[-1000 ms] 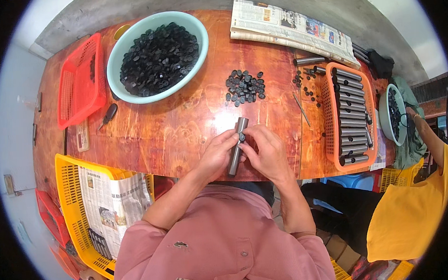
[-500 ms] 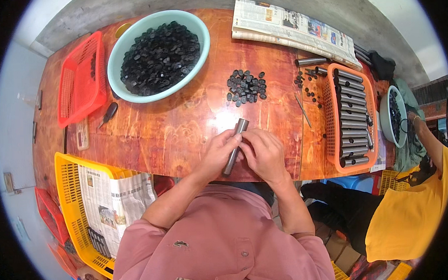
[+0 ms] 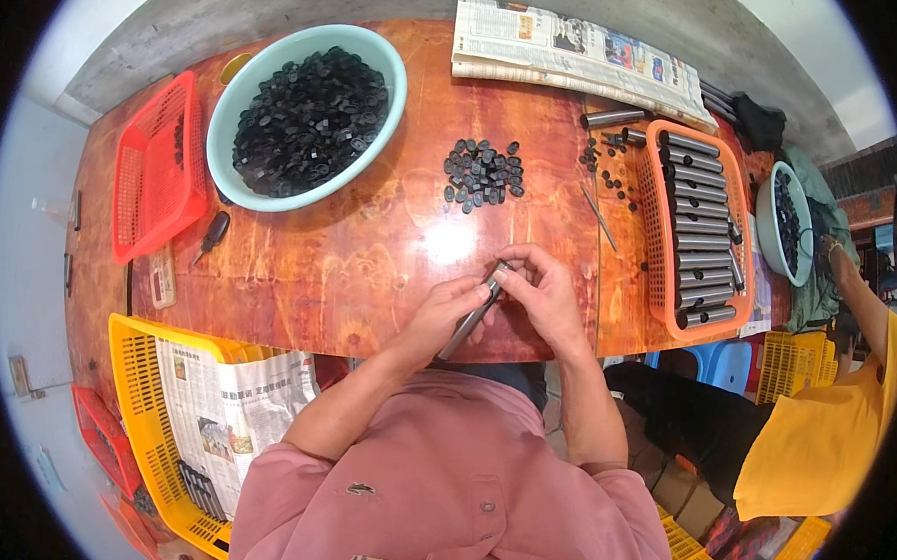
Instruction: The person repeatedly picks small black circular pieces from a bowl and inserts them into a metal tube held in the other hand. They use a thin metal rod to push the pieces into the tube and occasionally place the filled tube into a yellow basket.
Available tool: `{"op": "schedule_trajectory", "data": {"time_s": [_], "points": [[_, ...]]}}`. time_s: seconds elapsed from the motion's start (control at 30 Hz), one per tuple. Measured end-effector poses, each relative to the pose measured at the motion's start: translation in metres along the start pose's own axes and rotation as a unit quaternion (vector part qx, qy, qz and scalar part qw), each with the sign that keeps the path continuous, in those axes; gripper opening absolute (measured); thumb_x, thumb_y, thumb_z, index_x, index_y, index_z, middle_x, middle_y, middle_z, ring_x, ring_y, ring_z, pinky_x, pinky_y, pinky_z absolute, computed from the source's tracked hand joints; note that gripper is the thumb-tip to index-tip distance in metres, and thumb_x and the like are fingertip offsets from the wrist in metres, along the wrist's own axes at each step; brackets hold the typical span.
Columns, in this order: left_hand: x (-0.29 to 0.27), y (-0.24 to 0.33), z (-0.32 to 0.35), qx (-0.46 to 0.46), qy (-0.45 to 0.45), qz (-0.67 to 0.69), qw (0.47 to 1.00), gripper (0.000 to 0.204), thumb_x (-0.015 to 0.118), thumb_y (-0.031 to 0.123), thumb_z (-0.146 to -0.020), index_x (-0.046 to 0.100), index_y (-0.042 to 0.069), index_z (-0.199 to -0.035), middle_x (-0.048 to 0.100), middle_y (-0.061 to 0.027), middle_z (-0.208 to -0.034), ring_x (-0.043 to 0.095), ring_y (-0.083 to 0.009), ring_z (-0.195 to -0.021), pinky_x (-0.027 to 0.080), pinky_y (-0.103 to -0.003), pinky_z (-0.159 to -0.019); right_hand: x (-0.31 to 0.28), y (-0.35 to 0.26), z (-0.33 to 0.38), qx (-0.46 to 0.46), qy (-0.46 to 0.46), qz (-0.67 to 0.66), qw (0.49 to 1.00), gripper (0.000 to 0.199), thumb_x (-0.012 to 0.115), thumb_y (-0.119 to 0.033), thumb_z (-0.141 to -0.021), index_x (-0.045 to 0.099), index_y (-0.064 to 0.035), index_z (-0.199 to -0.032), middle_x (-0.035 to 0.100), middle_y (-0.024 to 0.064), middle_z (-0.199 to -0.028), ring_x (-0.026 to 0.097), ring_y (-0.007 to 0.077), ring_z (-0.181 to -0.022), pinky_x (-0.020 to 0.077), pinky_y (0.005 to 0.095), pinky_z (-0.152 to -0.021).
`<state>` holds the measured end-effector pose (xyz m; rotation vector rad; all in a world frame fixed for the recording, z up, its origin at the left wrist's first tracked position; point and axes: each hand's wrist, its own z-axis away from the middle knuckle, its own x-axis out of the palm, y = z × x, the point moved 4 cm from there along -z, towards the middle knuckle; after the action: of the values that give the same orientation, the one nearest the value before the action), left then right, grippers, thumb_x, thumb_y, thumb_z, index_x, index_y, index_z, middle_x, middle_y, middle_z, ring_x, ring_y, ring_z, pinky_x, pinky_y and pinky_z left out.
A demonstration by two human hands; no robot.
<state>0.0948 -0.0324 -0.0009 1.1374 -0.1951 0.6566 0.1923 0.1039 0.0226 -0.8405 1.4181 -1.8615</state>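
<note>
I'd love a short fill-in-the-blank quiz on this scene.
The grey metal tube is held by the left hand and right hand of someone in a ____ shirt.
The larger round turquoise plastic bowl stands to the ____ of the pile of black oval pieces.
The rectangular plastic basket of metal tubes on the brown wooden table is ____.
Missing words: pink; left; orange.

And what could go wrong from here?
The metal tube, held by the left hand and right hand, has its lower end near the front edge of the table; if it slipped, it might roll off.

The small black pieces lie loose just beyond the hands, so a careless reach could scatter them.
</note>
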Motion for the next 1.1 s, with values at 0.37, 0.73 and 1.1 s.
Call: {"op": "schedule_trajectory", "data": {"time_s": [0.37, 0.73, 1.1], "points": [[0.002, 0.001, -0.003, 0.062, 0.019, 0.035, 0.997, 0.036, 0.057, 0.028, -0.108, 0.060, 0.003, -0.134, 0.069, -0.0055, -0.106, 0.066, -0.0114, -0.083, 0.054, -0.025, -0.074, 0.004, -0.017, 0.011, -0.103, 0.095, 0.129, 0.982, 0.026, 0.074, -0.004, -0.093, 0.069, 0.0020, -0.118, 0.070, 0.0051, -0.093, 0.063, 0.0086, -0.075, 0.0510, 0.0252, -0.065], [0.002, 0.006, -0.009, 0.148, 0.078, 0.060, 0.984, 0.047, 0.057, 0.007, -0.107, 0.045, -0.004, -0.150, 0.063, -0.0139, -0.135, 0.062, -0.0193, -0.125, 0.051, -0.034, -0.106, 0.018, 0.000, 0.011, -0.053, 0.148, 0.108, 0.982, 0.023, 0.074, 0.002, -0.092, 0.069, 0.0017, -0.114, 0.072, 0.0027, -0.093, 0.064, 0.0059, -0.079, 0.0519, 0.0222, -0.070], [-0.001, 0.003, -0.014, 0.169, 0.079, 0.058, 0.981, 0.049, 0.061, 0.003, -0.104, 0.046, -0.005, -0.150, 0.064, -0.0145, -0.135, 0.065, -0.0206, -0.122, 0.051, -0.036, -0.108, 0.014, 0.002, 0.008, -0.022, 0.133, 0.030, 0.990, 0.024, 0.072, 0.003, -0.094, 0.068, 0.0040, -0.117, 0.073, 0.0059, -0.099, 0.068, 0.0082, -0.084, 0.0545, 0.0224, -0.074]]}}
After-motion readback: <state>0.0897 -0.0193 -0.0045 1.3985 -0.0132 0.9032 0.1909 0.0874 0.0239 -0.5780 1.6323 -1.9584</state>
